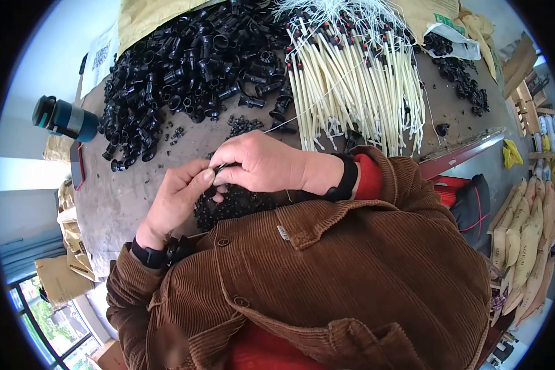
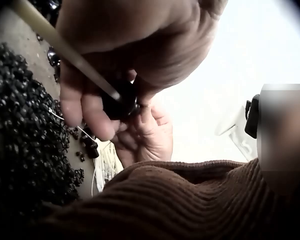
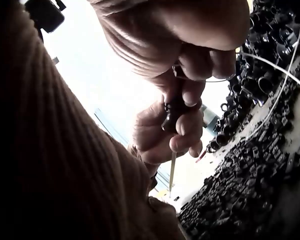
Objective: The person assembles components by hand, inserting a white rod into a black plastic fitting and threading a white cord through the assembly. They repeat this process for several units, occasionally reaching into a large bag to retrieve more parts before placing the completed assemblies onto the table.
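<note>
My left hand (image 1: 182,194) grips a small black plastic fitting (image 3: 175,114) in front of the chest, its thumb pressed against it. A cream tube (image 2: 65,50) runs out of the fitting past the left fingers, best seen in the left wrist view. My right hand (image 1: 268,161) meets the left from the other side, fingertips at the fitting's end. Between the right fingers, a thin white wire (image 3: 272,64) is pinched and trails off over the table. Fingers hide much of the fitting. Small black pieces (image 1: 237,206) lie in a heap beneath both hands.
A large heap of black cup-like fittings (image 1: 197,68) covers the back left of the table (image 1: 120,209). Cream tubes (image 1: 351,86) with white wires lie bundled at back centre. A dark bottle (image 1: 74,120) is at the left edge; filled sacks (image 1: 527,237) stand at right.
</note>
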`<act>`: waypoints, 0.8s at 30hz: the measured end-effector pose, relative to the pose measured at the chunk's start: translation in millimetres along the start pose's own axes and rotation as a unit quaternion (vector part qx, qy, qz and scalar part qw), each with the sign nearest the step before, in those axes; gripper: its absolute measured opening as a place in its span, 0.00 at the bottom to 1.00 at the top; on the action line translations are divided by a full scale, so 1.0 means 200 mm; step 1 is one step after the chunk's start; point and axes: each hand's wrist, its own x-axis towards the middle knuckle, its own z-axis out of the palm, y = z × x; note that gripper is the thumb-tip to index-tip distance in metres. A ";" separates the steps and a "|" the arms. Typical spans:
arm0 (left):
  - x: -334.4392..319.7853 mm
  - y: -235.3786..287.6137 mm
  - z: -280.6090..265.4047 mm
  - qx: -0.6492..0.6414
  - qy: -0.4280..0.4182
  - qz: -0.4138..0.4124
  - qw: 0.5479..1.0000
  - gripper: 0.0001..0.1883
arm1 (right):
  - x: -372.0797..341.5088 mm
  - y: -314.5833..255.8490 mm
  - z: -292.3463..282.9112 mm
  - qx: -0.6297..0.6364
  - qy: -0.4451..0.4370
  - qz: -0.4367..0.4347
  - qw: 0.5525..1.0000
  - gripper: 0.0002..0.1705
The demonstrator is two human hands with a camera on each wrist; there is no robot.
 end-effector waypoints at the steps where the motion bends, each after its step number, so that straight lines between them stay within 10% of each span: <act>1: 0.00 0.00 0.00 -0.001 0.006 -0.001 1.000 0.14 | 0.00 0.00 0.01 -0.002 0.007 0.003 1.000 0.10; 10: -0.34 0.02 -0.22 0.280 0.031 -0.068 0.957 0.12 | 0.00 -0.11 -0.07 0.028 0.019 0.103 0.994 0.09; 16: -1.05 0.03 -0.58 0.564 0.068 -0.375 0.733 0.13 | -0.31 -0.03 -0.51 -0.102 0.226 0.274 0.929 0.04; 19: -1.13 -0.07 -0.61 0.642 0.216 -0.264 0.687 0.14 | -0.52 0.03 -0.72 -0.265 0.275 0.323 0.866 0.10; 24: -0.43 0.02 -0.30 0.518 0.140 0.036 0.843 0.07 | -0.64 0.12 -0.81 -0.498 0.166 0.379 0.762 0.20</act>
